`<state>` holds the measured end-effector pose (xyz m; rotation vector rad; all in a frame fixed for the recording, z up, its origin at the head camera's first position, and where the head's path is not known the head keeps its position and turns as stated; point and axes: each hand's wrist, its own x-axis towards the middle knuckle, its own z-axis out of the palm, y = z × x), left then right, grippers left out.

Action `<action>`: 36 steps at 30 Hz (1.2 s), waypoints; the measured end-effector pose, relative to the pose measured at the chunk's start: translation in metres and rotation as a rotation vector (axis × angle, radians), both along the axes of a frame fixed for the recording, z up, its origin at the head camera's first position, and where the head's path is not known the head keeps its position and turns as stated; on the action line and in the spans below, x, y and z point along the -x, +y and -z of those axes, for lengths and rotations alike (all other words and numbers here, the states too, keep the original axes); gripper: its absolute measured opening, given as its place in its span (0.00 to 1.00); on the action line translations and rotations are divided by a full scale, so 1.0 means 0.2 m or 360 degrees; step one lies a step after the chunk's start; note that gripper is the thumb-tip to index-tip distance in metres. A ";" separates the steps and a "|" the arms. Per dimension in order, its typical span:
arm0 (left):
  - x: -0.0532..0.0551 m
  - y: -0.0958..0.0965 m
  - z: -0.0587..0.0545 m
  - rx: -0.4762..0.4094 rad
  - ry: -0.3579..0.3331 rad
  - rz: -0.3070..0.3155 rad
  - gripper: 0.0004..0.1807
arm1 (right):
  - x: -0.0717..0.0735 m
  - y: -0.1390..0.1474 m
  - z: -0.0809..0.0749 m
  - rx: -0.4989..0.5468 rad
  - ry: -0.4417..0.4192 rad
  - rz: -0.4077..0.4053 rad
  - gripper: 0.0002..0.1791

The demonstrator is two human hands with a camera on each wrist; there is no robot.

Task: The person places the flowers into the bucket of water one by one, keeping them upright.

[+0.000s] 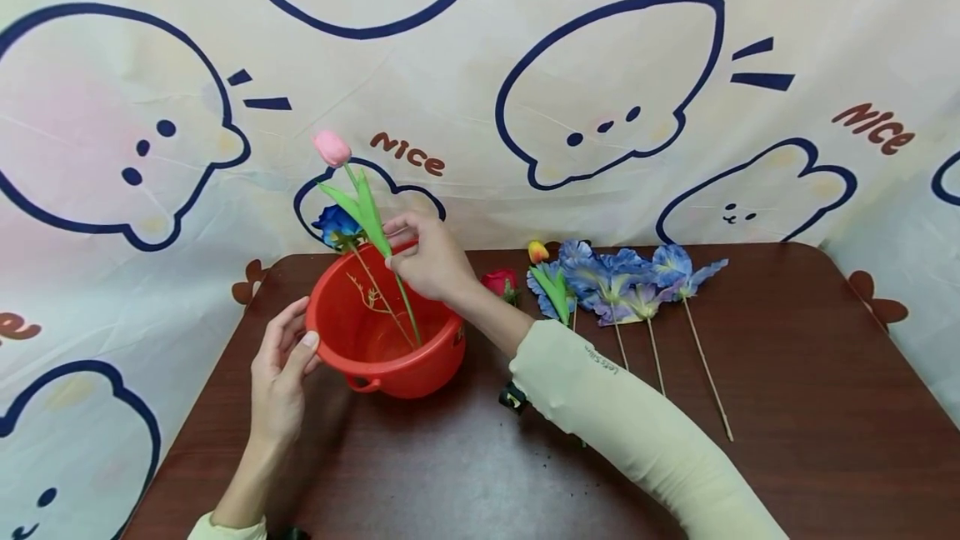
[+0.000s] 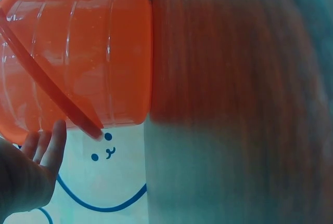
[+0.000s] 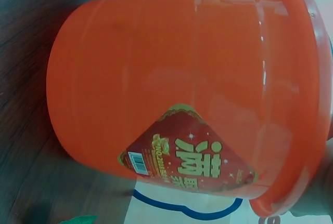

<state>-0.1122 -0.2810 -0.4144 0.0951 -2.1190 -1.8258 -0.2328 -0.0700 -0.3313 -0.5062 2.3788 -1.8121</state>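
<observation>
A red plastic bucket (image 1: pixel 438 365) stands on the table, its handle slanting across its side in the left wrist view. My left hand (image 1: pixel 279 369) rests against the bucket's left side, the thumb tip at the rim and the fingers fairly straight along the outer wall. My right hand (image 1: pixel 431 261) pinches the stem of a pink tulip (image 1: pixel 332 148) just below its green leaves. The tulip leans left, its lower stem reaching down inside the bucket. A blue rose (image 1: pixel 337 225) also leans in there, its head above the far left rim. The right wrist view shows a bucket label (image 3: pixel 190 154).
Right of the bucket lie a red rose (image 1: pixel 498 282), a yellow-red tulip (image 1: pixel 537 252) and several blue-violet flowers (image 1: pixel 615 273) with long stems toward me. Dark crumbs (image 1: pixel 573 493) dot the brown table (image 1: pixel 810 373). A printed cloth (image 1: pixel 465 107) hangs behind it.
</observation>
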 end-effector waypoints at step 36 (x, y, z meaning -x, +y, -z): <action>0.00 0.01 0.00 -0.0005 -0.0010 0.0002 0.26 | -0.08 0.02 -0.08 -0.0258 -0.0265 -0.0023 0.26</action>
